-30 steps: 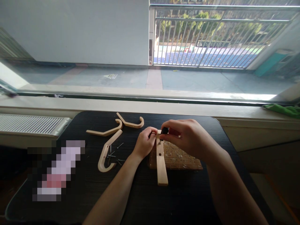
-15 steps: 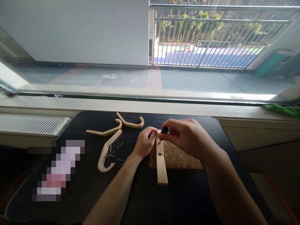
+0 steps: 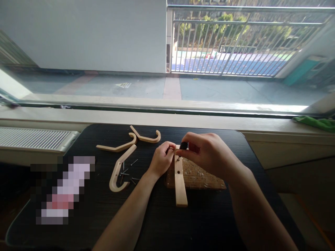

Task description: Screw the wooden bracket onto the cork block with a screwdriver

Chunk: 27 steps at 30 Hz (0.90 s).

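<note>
A pale wooden strip (image 3: 179, 184) lies lengthwise across a brown board (image 3: 199, 176) on the black table (image 3: 183, 223). My left hand (image 3: 162, 160) is closed, pinching the strip's far end. My right hand (image 3: 206, 153) is closed around a small black tool (image 3: 184, 145), held upright over the strip's far end next to the left fingers. A hole shows in the strip just below the tool.
Three curved wooden hooks (image 3: 119, 169) (image 3: 117, 146) (image 3: 146, 136) lie left of my hands, with several small screws (image 3: 128, 172) scattered among them. A blurred object (image 3: 64, 190) lies at the table's left. A radiator grille (image 3: 34, 138) and a window sill run behind; a green cloth (image 3: 316, 122) is at far right.
</note>
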Each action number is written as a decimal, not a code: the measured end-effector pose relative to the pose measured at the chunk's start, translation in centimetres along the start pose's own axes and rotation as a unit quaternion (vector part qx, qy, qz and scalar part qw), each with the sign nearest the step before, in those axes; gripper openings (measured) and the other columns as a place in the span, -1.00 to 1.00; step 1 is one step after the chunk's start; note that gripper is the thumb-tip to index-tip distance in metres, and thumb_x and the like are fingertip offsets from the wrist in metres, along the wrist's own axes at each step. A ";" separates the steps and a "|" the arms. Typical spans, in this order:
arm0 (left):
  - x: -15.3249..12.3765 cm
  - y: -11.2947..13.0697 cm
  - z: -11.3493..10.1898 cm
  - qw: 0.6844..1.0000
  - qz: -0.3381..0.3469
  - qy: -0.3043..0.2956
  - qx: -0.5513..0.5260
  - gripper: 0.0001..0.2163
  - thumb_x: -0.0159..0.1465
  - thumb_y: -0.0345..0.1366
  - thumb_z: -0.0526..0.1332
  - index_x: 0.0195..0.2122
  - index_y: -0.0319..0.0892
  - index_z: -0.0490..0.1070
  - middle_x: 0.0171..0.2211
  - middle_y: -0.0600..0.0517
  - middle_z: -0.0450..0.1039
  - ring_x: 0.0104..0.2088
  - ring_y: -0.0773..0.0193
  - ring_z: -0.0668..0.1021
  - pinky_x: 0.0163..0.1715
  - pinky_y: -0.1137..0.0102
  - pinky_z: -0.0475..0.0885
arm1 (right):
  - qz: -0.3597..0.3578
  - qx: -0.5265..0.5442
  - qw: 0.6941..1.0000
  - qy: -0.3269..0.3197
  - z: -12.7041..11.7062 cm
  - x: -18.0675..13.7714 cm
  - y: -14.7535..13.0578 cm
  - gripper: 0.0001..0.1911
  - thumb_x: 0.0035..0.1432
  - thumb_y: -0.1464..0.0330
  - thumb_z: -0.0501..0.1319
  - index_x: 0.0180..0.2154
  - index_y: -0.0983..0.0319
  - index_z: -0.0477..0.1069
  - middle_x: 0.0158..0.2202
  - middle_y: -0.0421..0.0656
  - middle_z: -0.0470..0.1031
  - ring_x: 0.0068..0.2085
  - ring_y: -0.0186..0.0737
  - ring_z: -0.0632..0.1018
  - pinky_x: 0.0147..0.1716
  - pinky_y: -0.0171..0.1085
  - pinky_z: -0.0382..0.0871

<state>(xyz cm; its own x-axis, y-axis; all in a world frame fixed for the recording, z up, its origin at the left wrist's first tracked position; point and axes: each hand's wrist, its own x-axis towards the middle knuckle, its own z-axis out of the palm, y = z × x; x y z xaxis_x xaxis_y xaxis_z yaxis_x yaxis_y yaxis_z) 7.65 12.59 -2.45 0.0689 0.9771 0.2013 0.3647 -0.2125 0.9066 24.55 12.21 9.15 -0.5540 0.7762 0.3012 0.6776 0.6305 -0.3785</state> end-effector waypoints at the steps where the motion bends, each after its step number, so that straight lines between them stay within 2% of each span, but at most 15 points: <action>1: 0.0 0.0 0.0 1.000 0.000 0.000 0.000 -0.88 0.21 -0.43 0.08 -0.38 -0.19 0.40 -0.39 0.04 0.49 -0.31 0.24 0.51 -0.25 0.42 0.37 | 0.000 -0.001 1.000 0.001 0.0 0.0 0.0 -0.76 0.22 0.21 0.27 -0.40 0.23 0.39 -0.61 -0.30 0.37 -0.59 -0.41 0.32 -0.54 -0.34 -0.01; 14: 0.0 0.0 0.0 1.000 -0.002 0.000 -0.002 -0.88 0.22 -0.41 0.08 -0.37 -0.19 0.41 -0.38 0.04 0.50 -0.31 0.24 0.52 -0.24 0.41 0.38 | -0.003 -0.001 1.000 0.010 0.2 0.1 0.0 -0.71 0.18 0.21 0.31 -0.45 0.22 0.33 -0.64 -0.34 0.27 -0.60 -0.44 0.24 -0.54 -0.35 -0.02; 18: 0.0 0.0 0.0 1.000 0.001 0.002 -0.003 -0.88 0.23 -0.39 0.08 -0.39 -0.18 0.40 -0.39 0.04 0.50 -0.32 0.25 0.51 -0.25 0.42 0.37 | -0.002 0.009 1.000 0.018 0.2 0.2 0.0 -0.76 0.17 0.26 0.32 -0.44 0.25 0.39 -0.58 -0.30 0.34 -0.55 -0.42 0.30 -0.51 -0.35 0.06; 24: 0.1 0.0 0.0 1.000 0.001 0.005 -0.005 -0.88 0.23 -0.40 0.08 -0.40 -0.18 0.39 -0.40 0.05 0.49 -0.32 0.26 0.51 -0.25 0.42 0.37 | -0.006 0.053 0.998 0.027 0.6 0.3 -0.1 -0.89 0.18 0.35 0.32 -0.27 0.28 0.53 -0.36 -0.19 0.49 -0.46 -0.39 0.42 -0.44 -0.36 0.22; 27: 0.1 0.1 0.1 1.000 0.000 0.003 -0.006 -0.87 0.23 -0.39 0.08 -0.40 -0.18 0.40 -0.40 0.05 0.50 -0.32 0.26 0.51 -0.23 0.41 0.37 | -0.017 0.068 0.997 0.039 1.0 0.4 -0.1 -0.79 0.21 0.39 0.29 -0.10 0.26 0.52 -0.29 -0.17 0.53 -0.42 -0.37 0.46 -0.40 -0.36 0.28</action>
<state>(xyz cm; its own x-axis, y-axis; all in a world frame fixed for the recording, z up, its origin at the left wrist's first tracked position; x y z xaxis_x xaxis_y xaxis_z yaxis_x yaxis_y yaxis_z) 7.73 12.64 -2.40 0.0624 0.9770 0.2037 0.3537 -0.2125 0.9109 23.77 12.46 8.42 -0.5330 0.7555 0.3808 0.5839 0.6542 -0.4807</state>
